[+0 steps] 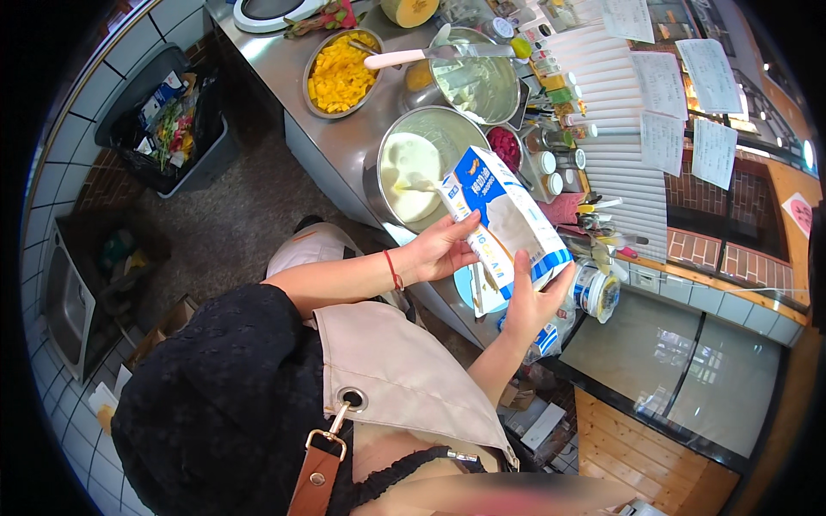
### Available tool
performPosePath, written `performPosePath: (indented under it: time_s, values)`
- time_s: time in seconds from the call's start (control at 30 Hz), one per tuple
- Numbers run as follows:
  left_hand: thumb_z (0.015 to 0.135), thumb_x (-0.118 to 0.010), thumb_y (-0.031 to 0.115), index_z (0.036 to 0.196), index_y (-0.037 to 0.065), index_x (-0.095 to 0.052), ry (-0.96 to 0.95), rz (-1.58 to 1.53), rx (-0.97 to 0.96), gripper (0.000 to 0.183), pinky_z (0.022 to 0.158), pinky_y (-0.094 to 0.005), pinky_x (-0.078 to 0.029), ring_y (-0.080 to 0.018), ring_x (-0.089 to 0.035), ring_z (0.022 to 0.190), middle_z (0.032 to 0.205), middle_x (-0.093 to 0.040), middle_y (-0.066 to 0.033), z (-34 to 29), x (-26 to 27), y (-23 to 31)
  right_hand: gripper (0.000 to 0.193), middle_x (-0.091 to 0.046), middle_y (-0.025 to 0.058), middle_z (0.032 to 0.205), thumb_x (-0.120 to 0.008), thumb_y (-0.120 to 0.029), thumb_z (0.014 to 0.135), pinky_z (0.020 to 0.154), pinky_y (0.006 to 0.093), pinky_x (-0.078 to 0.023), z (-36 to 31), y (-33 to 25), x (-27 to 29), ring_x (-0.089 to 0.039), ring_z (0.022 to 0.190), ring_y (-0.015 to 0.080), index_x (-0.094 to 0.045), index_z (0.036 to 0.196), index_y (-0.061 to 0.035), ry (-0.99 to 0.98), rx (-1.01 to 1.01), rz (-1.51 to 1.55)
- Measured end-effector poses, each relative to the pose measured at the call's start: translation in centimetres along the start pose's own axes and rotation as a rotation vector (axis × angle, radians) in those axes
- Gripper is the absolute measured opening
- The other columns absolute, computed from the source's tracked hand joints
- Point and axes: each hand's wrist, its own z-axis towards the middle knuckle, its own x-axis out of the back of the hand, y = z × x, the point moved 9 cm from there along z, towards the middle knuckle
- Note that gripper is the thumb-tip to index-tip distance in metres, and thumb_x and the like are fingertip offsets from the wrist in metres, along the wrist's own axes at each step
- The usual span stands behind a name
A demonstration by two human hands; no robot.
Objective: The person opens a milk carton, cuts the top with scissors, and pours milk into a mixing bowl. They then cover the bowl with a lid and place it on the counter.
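Steel bowl (467, 131): pale cream (404, 159) inside, a thin stream (420, 186) running in.
Left hand (443, 249): partly closed on the near side of the blue-and-white carton (514, 222).
Carton: tipped, long axis diagonal, spout end upper-left above the bowl, base lower-right.
Right hand (538, 301): clasping the base end.

1. Two bare hands: one left hand (441, 251), one right hand (535, 308);
2. one blue-and-white carton (508, 215) between them;
3. three large metal bowls: one bowl with white liquid (460, 129), one bowl with yellow cubes (367, 37), one bowl with white smears (508, 77);
4. one heap of dark red pieces (503, 148);
5. one pink-handled spatula (400, 58);
6. one melon (409, 9);
7. five handwritten white sheets (710, 76);
8. one large blue-and-white tub (588, 289);
9. one red bracelet (393, 269);
10. one grey bin (206, 161).
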Motion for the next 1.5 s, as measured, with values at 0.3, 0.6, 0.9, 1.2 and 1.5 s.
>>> performPosePath:
  time_s: [0.3,0.6,0.9,1.2,1.5]
  values:
    - [0.098,-0.060,0.029,0.121,0.013,-0.056,0.026,-0.006,-0.048,0.029,0.097,-0.0378,-0.054,-0.0195,-0.064,0.109,0.118,-0.065,-0.0031,-0.3,-0.4,1.0,0.044,-0.061,0.0106,0.114,-0.076,-0.004,0.084,0.089,0.0307,-0.048,-0.1,-0.8,-1.1,-0.059,0.102,0.0163,-0.051,0.120,0.0015,0.015,0.105,-0.028]
    - [0.096,-0.064,0.016,0.135,0.013,-0.045,0.020,0.128,0.135,0.044,0.100,-0.0354,-0.052,-0.0202,-0.058,0.120,0.132,-0.056,-0.0033,-1.5,-0.3,-1.7,0.055,-0.056,0.0116,0.117,-0.077,-0.006,0.084,0.093,0.0327,-0.044,1.3,-0.1,-2.6,-0.055,0.107,0.0189,-0.044,0.127,0.0014,-0.075,0.120,-0.080]
    - [0.097,-0.063,0.022,0.134,0.013,-0.046,0.022,0.125,0.024,0.042,0.097,-0.0335,-0.054,-0.0182,-0.061,0.114,0.129,-0.058,-0.0043,-1.4,-0.2,-0.4,0.060,-0.053,0.0156,0.121,-0.076,-0.007,0.085,0.092,0.0312,-0.045,1.5,0.1,-4.5,-0.054,0.110,0.0173,-0.041,0.132,0.0038,-0.139,0.106,-0.030]
    - [0.097,-0.060,0.042,0.126,0.001,-0.053,-0.309,1.181,0.234,0.050,0.092,-0.0317,-0.050,-0.0169,-0.065,0.104,0.110,-0.068,-0.0110,-7.6,2.6,0.7,0.042,-0.063,0.0081,0.104,-0.076,-0.013,0.085,0.084,0.0290,-0.046,3.2,4.3,-7.2,-0.057,0.093,0.0142,-0.052,0.117,0.0006,-0.347,0.027,-0.057]
    - [0.093,-0.044,0.065,0.106,0.000,-0.070,0.596,2.010,0.488,0.072,0.090,-0.0459,-0.049,-0.0433,-0.064,0.099,0.105,-0.067,-0.0275,-21.9,21.8,13.9,0.040,-0.062,0.0075,0.084,-0.079,-0.017,0.082,0.071,0.0301,-0.047,4.3,3.8,-8.9,-0.056,0.074,0.0153,-0.053,0.108,-0.0004,-0.232,0.249,-0.415]
